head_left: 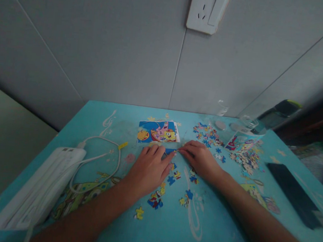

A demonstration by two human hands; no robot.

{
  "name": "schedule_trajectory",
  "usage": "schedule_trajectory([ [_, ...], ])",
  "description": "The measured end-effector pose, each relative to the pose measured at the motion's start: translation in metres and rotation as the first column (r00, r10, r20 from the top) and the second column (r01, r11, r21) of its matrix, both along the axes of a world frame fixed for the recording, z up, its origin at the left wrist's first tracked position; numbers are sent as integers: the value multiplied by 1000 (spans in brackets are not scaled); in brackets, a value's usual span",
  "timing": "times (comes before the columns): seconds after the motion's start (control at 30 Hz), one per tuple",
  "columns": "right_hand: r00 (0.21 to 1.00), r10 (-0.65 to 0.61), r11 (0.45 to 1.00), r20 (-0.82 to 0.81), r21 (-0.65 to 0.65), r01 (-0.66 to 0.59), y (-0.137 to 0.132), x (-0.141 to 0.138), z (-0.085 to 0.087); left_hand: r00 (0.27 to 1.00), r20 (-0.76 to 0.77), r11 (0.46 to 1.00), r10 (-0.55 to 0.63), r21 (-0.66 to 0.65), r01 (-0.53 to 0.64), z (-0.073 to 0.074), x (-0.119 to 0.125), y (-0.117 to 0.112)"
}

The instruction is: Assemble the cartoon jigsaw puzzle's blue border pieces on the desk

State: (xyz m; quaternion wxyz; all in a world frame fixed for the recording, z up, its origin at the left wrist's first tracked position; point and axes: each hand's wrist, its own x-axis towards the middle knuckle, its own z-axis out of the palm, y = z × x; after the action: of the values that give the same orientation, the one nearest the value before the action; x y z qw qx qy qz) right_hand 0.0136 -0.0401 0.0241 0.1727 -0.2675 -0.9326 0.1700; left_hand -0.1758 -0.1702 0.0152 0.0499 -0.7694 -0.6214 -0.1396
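My left hand (150, 169) lies palm down over a narrow blue strip of joined puzzle pieces (169, 151), its fingers resting flat and hiding most of the strip. At the strip's right end, my right hand (199, 158) pinches a small puzzle piece between thumb and fingertips; the piece is mostly covered. Just beyond the hands lies a picture card (159, 131) with yellow and pink cartoon figures on blue. Loose puzzle pieces (155, 201) are scattered nearer to me, with a yellow piece (139, 212) closest.
Puzzle-piece piles (207, 134) lie at the back right beside a printed tub (243, 140). A dark flat strip-like object (296, 193) lies far right. At left are a white power bank-like box (42, 186) and a looped white cable (119, 162). A wall with a socket (203, 11) stands behind.
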Motion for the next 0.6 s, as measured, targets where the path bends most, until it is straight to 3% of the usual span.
schedule_trajectory([
  [0.17,996,-88,996,-31,-1,88,6,10,6,1000,4,1000,-8,8,8,-2,0,0],
  [0.3,986,-164,981,-38,-111,159,-2,30,22,1000,19,1000,2,24,-2,-3,0,-1],
  [0.43,1000,-26,962,12,-271,29,-10,53,33,998,56,1000,-5,18,4,-3,0,-2],
  [0.6,998,-39,966,52,-254,51,9,80,33,997,73,999,-6,-31,9,-2,-1,0],
])
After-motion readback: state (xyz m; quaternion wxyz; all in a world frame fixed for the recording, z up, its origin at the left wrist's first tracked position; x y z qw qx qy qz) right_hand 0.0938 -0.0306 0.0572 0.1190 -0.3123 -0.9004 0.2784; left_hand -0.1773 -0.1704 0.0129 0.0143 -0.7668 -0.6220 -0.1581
